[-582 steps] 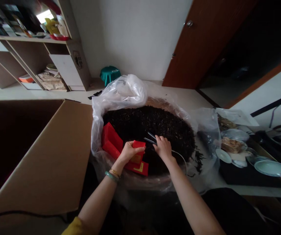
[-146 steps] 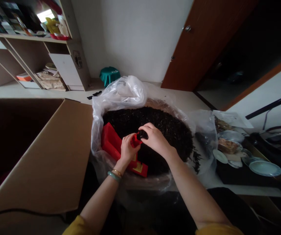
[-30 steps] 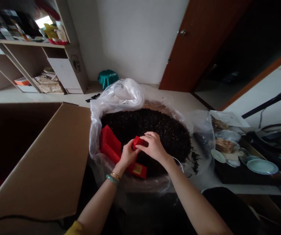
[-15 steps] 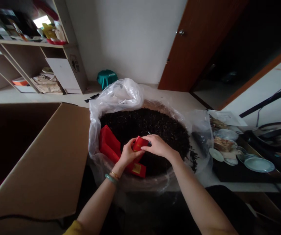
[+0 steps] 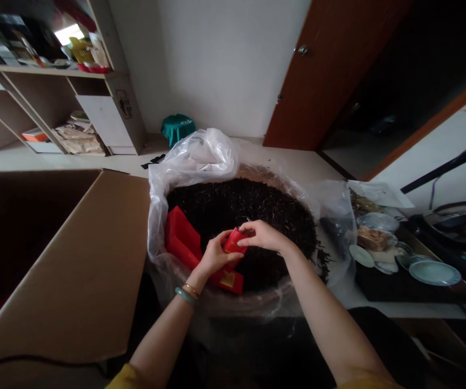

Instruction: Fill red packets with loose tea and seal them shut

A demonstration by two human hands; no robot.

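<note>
My left hand (image 5: 214, 254) is closed round a small red packet (image 5: 233, 243). At the packet's upper right end, the fingers of my right hand (image 5: 260, 235) pinch its edge. Both hands are above a wide heap of dark, dry, tea-like leaves (image 5: 273, 210) in a tub lined with clear plastic (image 5: 158, 194). More red packets (image 5: 181, 237) lie on the leaves at the left, and one with a gold label (image 5: 230, 280) sits below my left hand. A small metal thing (image 5: 242, 219) shows just behind the packet; its kind is unclear.
A large open cardboard box (image 5: 107, 216) stands close at the left. To the right, a low table holds a pale green dish (image 5: 434, 272) and several bags and plates. Behind are a green-covered bin (image 5: 177, 128), a cabinet (image 5: 107, 121) and a brown door (image 5: 322, 70).
The packet has tilted and shifted slightly right, its upper end turning toward my right hand. My right fingers have moved a little along its edge.
</note>
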